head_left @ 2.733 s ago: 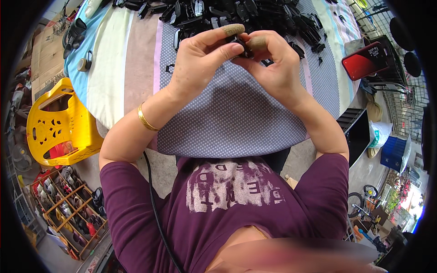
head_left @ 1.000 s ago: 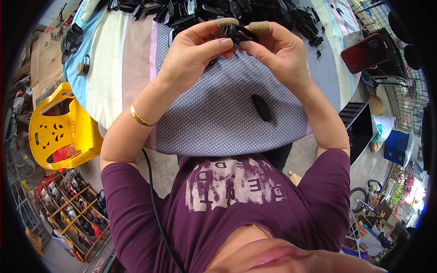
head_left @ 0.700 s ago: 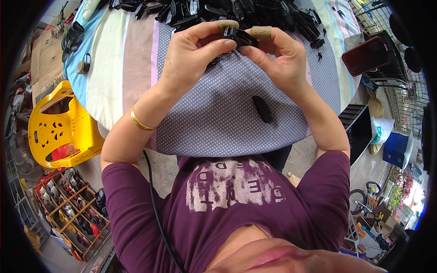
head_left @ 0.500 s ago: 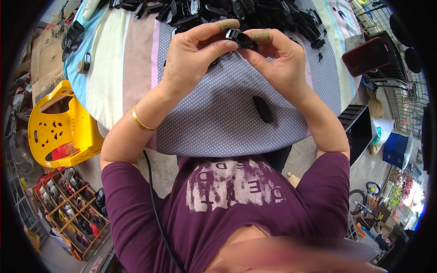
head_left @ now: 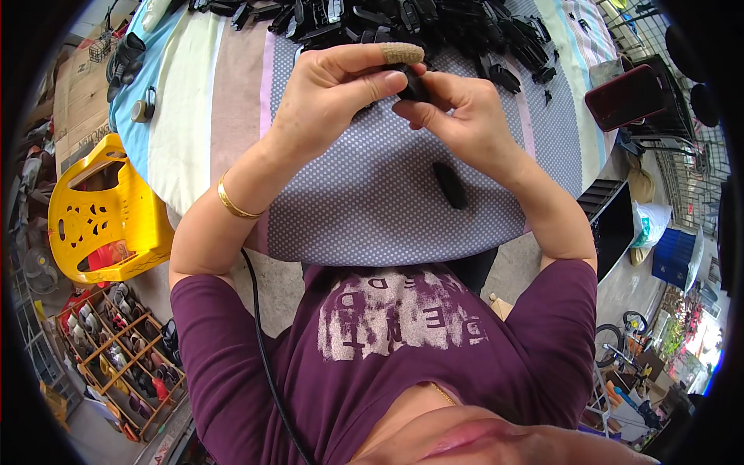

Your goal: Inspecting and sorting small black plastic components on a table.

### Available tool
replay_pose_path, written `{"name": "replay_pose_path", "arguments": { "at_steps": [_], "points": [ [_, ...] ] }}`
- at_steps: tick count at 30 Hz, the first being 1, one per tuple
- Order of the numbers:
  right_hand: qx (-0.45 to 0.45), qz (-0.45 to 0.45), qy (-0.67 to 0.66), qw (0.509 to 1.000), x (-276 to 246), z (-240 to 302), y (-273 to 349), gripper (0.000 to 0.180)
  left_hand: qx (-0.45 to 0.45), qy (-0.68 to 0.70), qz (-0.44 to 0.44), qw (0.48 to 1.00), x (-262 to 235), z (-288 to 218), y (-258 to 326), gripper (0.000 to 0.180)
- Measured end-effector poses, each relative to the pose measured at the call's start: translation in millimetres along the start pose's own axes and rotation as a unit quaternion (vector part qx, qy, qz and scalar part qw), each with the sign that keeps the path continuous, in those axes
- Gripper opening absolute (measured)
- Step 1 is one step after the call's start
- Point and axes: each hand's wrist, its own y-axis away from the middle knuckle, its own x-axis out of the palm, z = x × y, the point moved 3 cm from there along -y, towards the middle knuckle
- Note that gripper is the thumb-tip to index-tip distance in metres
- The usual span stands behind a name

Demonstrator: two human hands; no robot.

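Observation:
Over the table, my left hand pinches a small dark, rounded plastic piece between thumb and index finger. A tan finger cover wraps that index fingertip. From the other side my right hand grips the same piece with thumb and fingers. Part of the piece is hidden behind the fingers, so its exact kind does not show. Just beyond both hands spreads a heap of black plastic parts, some with shiny faces. A single elongated black piece lies on the dotted cloth, nearer to me than the hands.
A dark red phone stands at the table's right edge. Toward the left edge sits a small round-ended object. Beside the table are a yellow plastic chair and a rack of shoes. A black cable runs down my front.
The held piece has turned, its shiny side no longer showing. My right hand has shifted slightly left and nearer to me, with its index finger curled in.

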Motion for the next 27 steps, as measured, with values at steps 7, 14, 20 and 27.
{"name": "replay_pose_path", "arguments": {
  "at_steps": [7, 14, 20, 27],
  "points": [
    [-0.013, -0.024, 0.032, 0.999, 11, -4, 4, 0.019, 0.002, -0.011, -0.001, 1.0, 4, -3, 3, 0.028],
    [-0.063, -0.077, -0.031, 0.995, 16, -9, -3, 0.022, 0.116, -0.16, -0.019, 0.98, 12, -19, 3, 0.035],
    [-0.161, -0.114, -0.037, 0.98, 16, -9, 0, 0.02, 0.205, -0.223, 0.057, 0.951, 20, -6, 7, 0.033],
    [-0.151, 0.031, -0.159, 0.975, 5, 4, -6, 0.116, 0.273, -0.218, 0.003, 0.937, 26, -32, 19, 0.019]
  ]
}}
